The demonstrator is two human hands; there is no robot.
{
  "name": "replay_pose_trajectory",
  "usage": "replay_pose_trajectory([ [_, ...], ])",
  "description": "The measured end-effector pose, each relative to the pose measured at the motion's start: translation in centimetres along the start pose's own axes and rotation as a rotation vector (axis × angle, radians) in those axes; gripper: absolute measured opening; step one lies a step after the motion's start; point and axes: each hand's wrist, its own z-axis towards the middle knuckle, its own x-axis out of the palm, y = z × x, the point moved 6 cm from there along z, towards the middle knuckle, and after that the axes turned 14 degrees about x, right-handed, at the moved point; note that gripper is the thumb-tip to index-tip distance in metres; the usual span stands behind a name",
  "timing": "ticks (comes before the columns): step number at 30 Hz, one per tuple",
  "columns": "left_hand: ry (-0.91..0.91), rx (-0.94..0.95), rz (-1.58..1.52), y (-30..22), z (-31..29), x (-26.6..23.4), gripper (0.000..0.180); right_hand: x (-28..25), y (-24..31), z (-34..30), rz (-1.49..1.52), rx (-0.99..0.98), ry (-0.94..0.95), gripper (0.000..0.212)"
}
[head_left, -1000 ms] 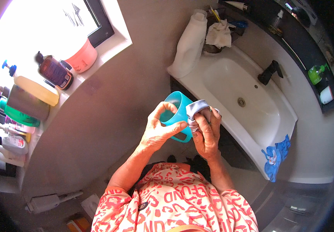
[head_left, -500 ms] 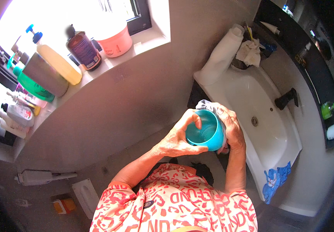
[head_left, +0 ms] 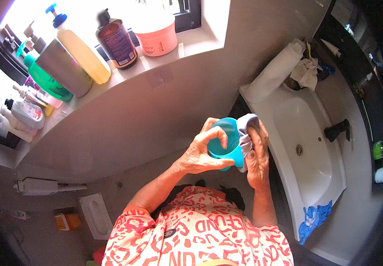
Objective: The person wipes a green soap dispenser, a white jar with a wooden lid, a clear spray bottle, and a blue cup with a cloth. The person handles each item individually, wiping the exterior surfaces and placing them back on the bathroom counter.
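A turquoise cup point(head_left: 236, 156) is tilted between my two hands, its mouth turned up and to the left. My left hand point(head_left: 202, 150) grips its rim, some fingers inside the mouth and the thumb along the near side. On the cup's right side, my right hand point(head_left: 258, 157) presses a bunched grey cloth point(head_left: 247, 124) against the outer wall. Part of the cloth is hidden behind the fingers of that hand.
To the right stands a white sink point(head_left: 289, 133) with a black faucet point(head_left: 337, 130); a blue cloth point(head_left: 314, 219) hangs on its near edge. A white bottle point(head_left: 275, 71) lies at its far corner. Several bottles and a pink tub point(head_left: 158, 40) line the window ledge.
The cup has tipped and turned in my hands. The cloth now shows more at its upper right side, and my right hand has shifted slightly left. The whole view has swung a little.
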Motion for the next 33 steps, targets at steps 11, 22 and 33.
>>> replay_pose_trajectory([
  [11, 0.067, 0.197, -0.104, -1.7, 0.1, -0.7, 0.020, 1.8, -2.9, 4.7, 0.549, 0.234, 0.639, 0.048],
  [22, -0.297, 0.149, -0.118, 0.3, 0.9, -1.8, 0.011, 5.4, -7.5, 1.4, 1.700, 0.728, 0.314, 0.046],
  [33, -0.327, -0.400, -0.175, 3.7, -0.9, 2.8, 0.019, 2.4, -10.7, 2.0, 1.094, 0.622, -0.215, 0.049],
])
